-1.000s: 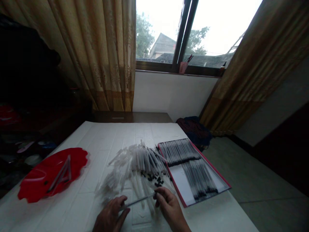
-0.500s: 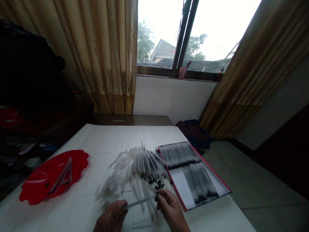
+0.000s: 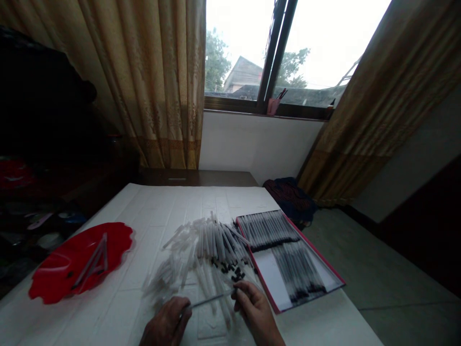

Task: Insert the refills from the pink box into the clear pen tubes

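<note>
At the near edge of the white table [image 3: 162, 206], my left hand [image 3: 166, 323] and my right hand [image 3: 254, 310] pinch the two ends of one thin pen refill [image 3: 211, 300], held almost level just above the tabletop. Beyond it lies a loose pile of clear pen barrels [image 3: 201, 250] with several small black caps [image 3: 232, 271] scattered by my right hand. To the right, a red-edged shallow box [image 3: 273, 286] holds two rows of assembled pens [image 3: 284, 247].
A red scalloped plate [image 3: 77, 262] with a few pens on it sits at the table's left. Dark clutter fills the left side. A window, tan curtains and a dark cloth bundle [image 3: 290, 194] on the floor lie beyond the table.
The view shifted slightly. My hands have stayed in nearly the same place, still gripping the refill; my left hand's fingers closed in a little along it.
</note>
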Demonstrator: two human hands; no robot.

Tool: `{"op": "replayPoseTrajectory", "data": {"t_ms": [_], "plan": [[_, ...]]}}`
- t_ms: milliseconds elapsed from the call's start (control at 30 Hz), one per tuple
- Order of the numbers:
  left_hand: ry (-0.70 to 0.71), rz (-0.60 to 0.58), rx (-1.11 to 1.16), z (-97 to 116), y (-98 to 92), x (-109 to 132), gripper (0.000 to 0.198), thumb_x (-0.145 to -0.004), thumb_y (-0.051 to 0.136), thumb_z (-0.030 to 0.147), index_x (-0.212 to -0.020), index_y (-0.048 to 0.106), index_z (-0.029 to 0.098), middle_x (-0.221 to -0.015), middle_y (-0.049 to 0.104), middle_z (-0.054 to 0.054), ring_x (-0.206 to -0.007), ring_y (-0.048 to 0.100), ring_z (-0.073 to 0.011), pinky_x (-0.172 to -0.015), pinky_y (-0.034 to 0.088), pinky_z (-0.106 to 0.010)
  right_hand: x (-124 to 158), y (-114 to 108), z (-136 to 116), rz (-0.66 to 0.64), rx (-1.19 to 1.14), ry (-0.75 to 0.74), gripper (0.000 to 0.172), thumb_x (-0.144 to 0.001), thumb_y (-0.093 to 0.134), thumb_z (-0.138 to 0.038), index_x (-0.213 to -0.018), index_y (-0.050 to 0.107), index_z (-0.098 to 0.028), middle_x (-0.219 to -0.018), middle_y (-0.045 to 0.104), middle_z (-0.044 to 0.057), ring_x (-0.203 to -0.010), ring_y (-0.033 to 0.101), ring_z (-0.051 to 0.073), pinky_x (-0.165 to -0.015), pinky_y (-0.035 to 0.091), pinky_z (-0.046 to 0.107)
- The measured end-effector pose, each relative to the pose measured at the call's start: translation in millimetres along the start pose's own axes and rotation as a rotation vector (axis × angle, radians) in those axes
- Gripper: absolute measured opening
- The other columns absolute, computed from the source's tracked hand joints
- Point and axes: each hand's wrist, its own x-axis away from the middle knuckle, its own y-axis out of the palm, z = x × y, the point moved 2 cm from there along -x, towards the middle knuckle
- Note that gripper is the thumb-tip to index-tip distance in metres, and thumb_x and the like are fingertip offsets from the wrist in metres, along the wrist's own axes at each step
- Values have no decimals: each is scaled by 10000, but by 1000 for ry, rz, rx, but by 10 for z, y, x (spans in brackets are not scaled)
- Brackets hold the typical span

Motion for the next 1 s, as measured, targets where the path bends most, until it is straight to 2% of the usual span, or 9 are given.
{"op": "replayPoseTrajectory", "data": {"t_ms": [200, 267, 433, 633, 800, 1000], "plan": [[25, 14, -41, -33, 38, 13, 297, -966, 391, 463, -1129, 524, 253, -894, 738, -9, -767, 728, -115, -697, 568, -150, -5, 3, 20, -12, -24, 1, 484, -595, 785, -599, -800, 695, -169, -615, 652, 1, -474, 542, 95, -412, 311, 175], [0, 31, -37, -44, 55, 33, 259, -971, 394, 442, -1091, 533, 260, -875, 737, -1, -747, 726, -113, -689, 568, -153, -2, 8, 10, -16, -21, 4, 484, -591, 787, -599, -793, 694, -169, -600, 641, -7, -467, 533, 89, -409, 301, 170], [-14, 2, -16, -16, 21, 13, 267, -974, 379, 434, -1034, 571, 259, -876, 731, 3, -805, 721, -117, -745, 563, -160, -11, -4, 25, -16, -23, -5, 466, -609, 793, -575, -811, 693, -168, -624, 654, 0, -483, 531, 84, -429, 317, 175], [29, 2, -76, -38, 32, 31, 311, -956, 407, 471, -1126, 550, 253, -938, 739, -6, -858, 723, -122, -764, 560, -157, -21, -17, 62, -22, -21, -6, 468, -621, 781, -585, -816, 699, -167, -634, 661, 9, -476, 528, 82, -421, 310, 176], [10, 7, -49, -52, 64, 42, 264, -976, 373, 436, -1027, 557, 254, -867, 735, 7, -802, 726, -115, -747, 559, -155, -23, -22, 72, -20, -28, 1, 466, -614, 790, -578, -813, 699, -167, -630, 663, 2, -475, 530, 77, -426, 314, 170], [26, -54, -77, -42, 42, 23, 298, -974, 368, 450, -1100, 563, 263, -942, 738, 4, -863, 721, -116, -776, 552, -161, -17, -13, 56, -11, -28, 5, 452, -608, 795, -570, -798, 702, -171, -629, 666, 4, -473, 537, 82, -420, 310, 171]]}}
